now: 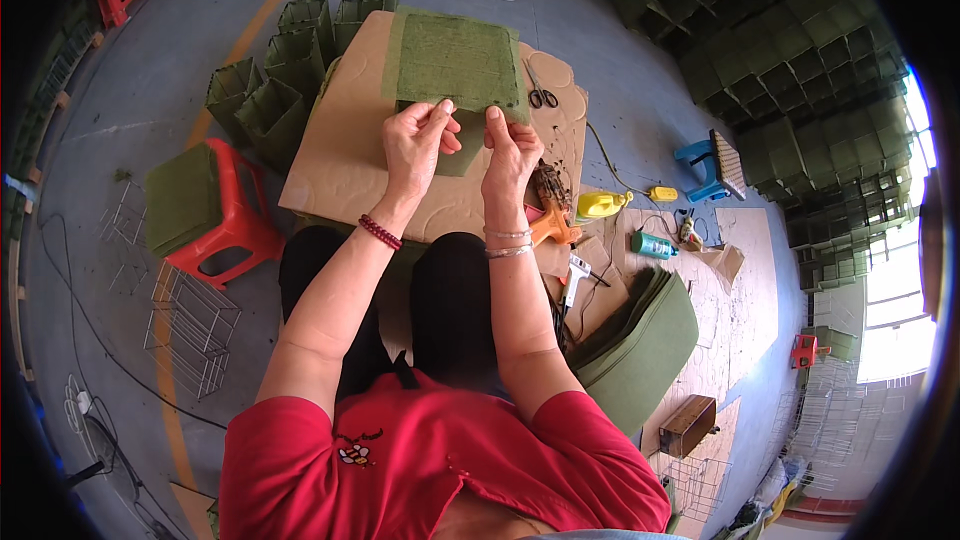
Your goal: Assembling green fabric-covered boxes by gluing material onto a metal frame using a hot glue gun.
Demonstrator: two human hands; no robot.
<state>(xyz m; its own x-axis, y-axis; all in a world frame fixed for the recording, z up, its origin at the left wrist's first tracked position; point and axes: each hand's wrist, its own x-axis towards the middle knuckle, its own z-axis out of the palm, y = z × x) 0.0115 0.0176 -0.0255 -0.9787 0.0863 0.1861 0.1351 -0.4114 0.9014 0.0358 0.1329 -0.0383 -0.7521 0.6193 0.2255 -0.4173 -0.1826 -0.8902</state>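
A green felt-like sheet [455,58] lies over what looks like a box-shaped green piece on the cardboard-covered work surface [335,165]. My left hand [415,148] pinches the sheet's near edge between thumb and fingers, left of its middle. At the near right corner, my right hand [511,152] grips the same edge with the thumb on top. Between my wrists, below that edge, a green panel [458,158] shows. Black-handled scissors [541,92] lie just right of the sheet. How the sheet joins the piece beneath is hidden.
Open green boxes [290,65] stand at the left. A red stool [232,210] bears green sheets. To the right lie an orange-handled tool [552,222], a yellow bottle [600,204], a white glue gun [575,278], a teal bottle [652,244] and stacked green sheets [645,340].
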